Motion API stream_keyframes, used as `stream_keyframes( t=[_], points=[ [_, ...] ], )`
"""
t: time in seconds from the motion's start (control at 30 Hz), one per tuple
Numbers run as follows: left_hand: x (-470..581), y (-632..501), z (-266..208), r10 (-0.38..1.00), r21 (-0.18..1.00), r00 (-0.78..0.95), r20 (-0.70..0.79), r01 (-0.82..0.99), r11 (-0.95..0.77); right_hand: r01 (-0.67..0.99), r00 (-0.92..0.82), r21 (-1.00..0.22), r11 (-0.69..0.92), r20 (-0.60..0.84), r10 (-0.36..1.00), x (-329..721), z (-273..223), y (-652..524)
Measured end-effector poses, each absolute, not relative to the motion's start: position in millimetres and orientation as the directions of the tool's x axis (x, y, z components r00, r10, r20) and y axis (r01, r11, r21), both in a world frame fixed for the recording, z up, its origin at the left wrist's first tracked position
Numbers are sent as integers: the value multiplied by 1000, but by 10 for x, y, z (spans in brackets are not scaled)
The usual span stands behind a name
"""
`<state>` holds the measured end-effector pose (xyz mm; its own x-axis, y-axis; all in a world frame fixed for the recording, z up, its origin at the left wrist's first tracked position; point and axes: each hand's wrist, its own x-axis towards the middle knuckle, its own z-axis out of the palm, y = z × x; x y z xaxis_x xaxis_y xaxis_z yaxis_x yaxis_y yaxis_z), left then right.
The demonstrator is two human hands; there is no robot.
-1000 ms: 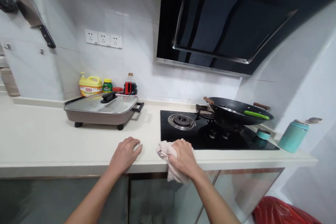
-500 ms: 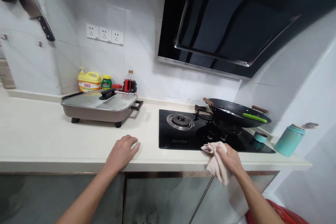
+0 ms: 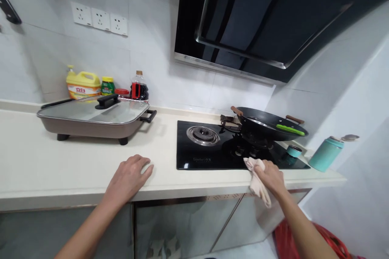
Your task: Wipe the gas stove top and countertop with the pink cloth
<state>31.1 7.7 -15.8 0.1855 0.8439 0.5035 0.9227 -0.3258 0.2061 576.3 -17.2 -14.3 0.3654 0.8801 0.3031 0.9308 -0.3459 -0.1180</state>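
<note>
My right hand (image 3: 270,176) grips a pale pink cloth (image 3: 257,178) at the front edge of the black glass gas stove (image 3: 206,162). Part of the cloth lies against the stove's edge and the rest hangs over the counter front. My left hand (image 3: 129,176) rests on the cream countertop (image 3: 165,176), thumb and fingers apart, holding nothing. Behind the right hand a black wok (image 3: 264,123) with wooden handles sits on the right burner, a bright green utensil handle (image 3: 290,130) lying across its rim. The left burner (image 3: 203,135) is bare.
A rectangular electric pan (image 3: 91,127) with a glass lid stands on the left, bottles (image 3: 83,85) behind it. A turquoise flask (image 3: 326,154) and its turquoise cup (image 3: 293,151) are at right. The range hood (image 3: 243,20) overhangs the stove; a red bag (image 3: 288,238) lies below.
My right hand has moved the cloth rightward along the stove's front edge. My left hand stays resting on the counter while the view has shifted.
</note>
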Motion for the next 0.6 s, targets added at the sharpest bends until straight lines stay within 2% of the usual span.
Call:
stream_keyframes(
  t=[0.2, 0.43, 0.53, 0.6],
  points=[
    [307, 95, -165, 850, 209, 197, 489, 919, -334, 971, 239, -95, -221, 293, 926, 4645, 31, -232],
    [311, 99, -185, 840, 184, 202, 503, 925, -333, 971, -25, -221, 95, 301, 953, 3300, 105, -316],
    [322, 79, -165, 846, 187, 190, 498, 929, -319, 948, -92, -260, 185, 333, 938, 2879, 64, -324],
    [326, 68, -152, 848, 187, 186, 496, 931, -314, 915, -111, -327, 235, 356, 928, 2696, 29, -304]
  ],
)
